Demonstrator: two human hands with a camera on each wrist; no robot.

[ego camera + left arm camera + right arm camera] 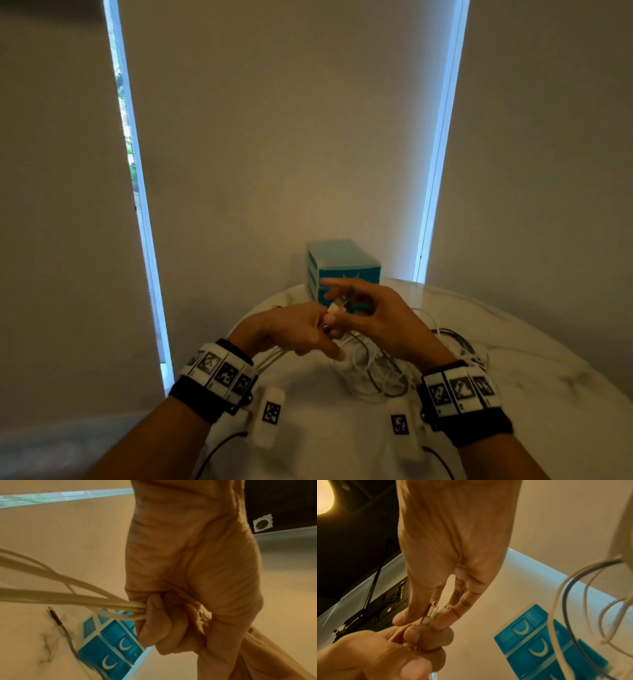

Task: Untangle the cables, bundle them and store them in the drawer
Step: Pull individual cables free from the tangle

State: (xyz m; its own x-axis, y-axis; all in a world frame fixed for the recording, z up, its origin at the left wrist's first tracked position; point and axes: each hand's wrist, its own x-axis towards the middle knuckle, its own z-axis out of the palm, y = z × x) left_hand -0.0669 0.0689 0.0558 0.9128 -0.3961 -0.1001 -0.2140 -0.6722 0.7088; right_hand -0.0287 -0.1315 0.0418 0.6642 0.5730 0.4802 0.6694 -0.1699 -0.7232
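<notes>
Both hands meet above a round white marble table [308, 428]. My left hand [308, 329] grips a bunch of white cables [102, 608] in its curled fingers. My right hand [356, 308] pinches the cables' plug ends [433, 614] between thumb and forefinger, just above the left fist, with its other fingers spread. A tangle of white and dark cables [380, 373] lies on the table under the hands. The blue drawer unit [342, 267] stands behind the hands at the table's far edge, with its drawers [537, 649] closed.
A loose dark cable with a USB plug [54, 616] lies on the table beside the drawer unit [109, 649]. Beige blinds [291, 137] hang close behind the table. More cable loops [459, 342] trail to the right of the hands.
</notes>
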